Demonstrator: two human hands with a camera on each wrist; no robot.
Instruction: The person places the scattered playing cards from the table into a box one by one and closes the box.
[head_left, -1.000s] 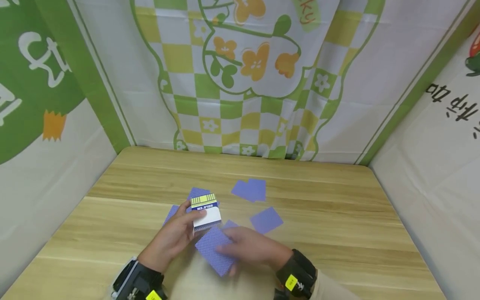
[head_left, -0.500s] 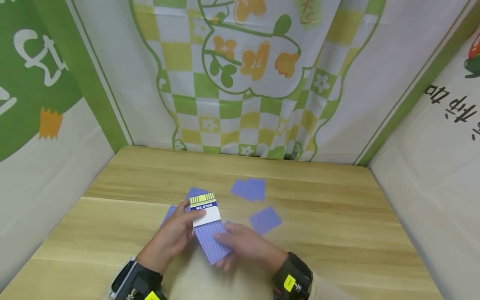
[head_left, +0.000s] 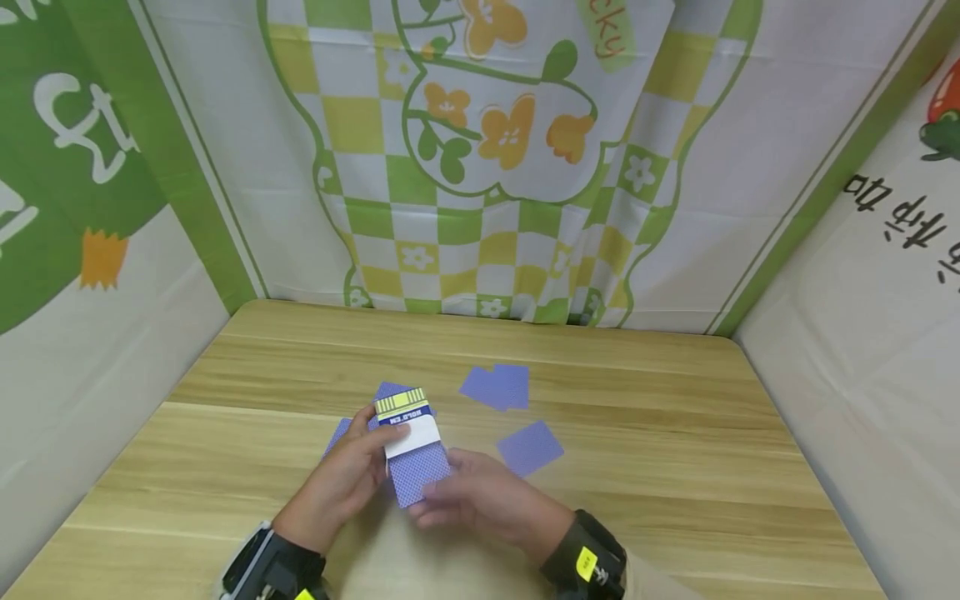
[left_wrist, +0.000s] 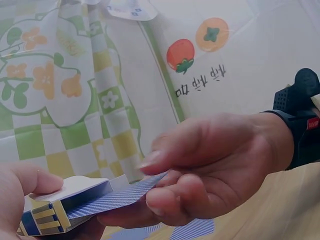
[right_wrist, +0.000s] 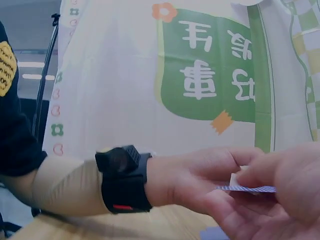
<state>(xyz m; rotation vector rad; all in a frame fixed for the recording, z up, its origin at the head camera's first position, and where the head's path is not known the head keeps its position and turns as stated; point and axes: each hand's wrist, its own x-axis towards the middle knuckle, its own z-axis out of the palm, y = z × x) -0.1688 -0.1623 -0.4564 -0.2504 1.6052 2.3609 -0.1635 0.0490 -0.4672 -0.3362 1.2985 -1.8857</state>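
My left hand (head_left: pixel 347 477) grips a playing card box (head_left: pixel 417 435), white with a yellow striped end and a blue band reading HOLD'EM; its thumb lies on top. A small stack of blue-patterned playing cards (head_left: pixel 417 472) sits partly inside the box's open end, the rest sticking out toward me. At the near end of those cards, my right hand (head_left: pixel 491 498) pinches them between thumb and fingers. From the left wrist view, the cards (left_wrist: pixel 117 199) enter the box mouth at a slight slant, with the box flap (left_wrist: pixel 119 183) raised beside them.
Loose cards lie face down on the wooden table (head_left: pixel 675 467): an overlapping group (head_left: pixel 512 387) farther back, a single card (head_left: pixel 531 448) right of the hands, and others (head_left: pixel 392 389) partly hidden behind the box and left hand. Printed cloth walls (head_left: pixel 480 250) enclose the table.
My right hand has brought the cards up to the box and slid them partly in, so less of the stack shows now. The left hand keeps holding the box in nearly the same place.
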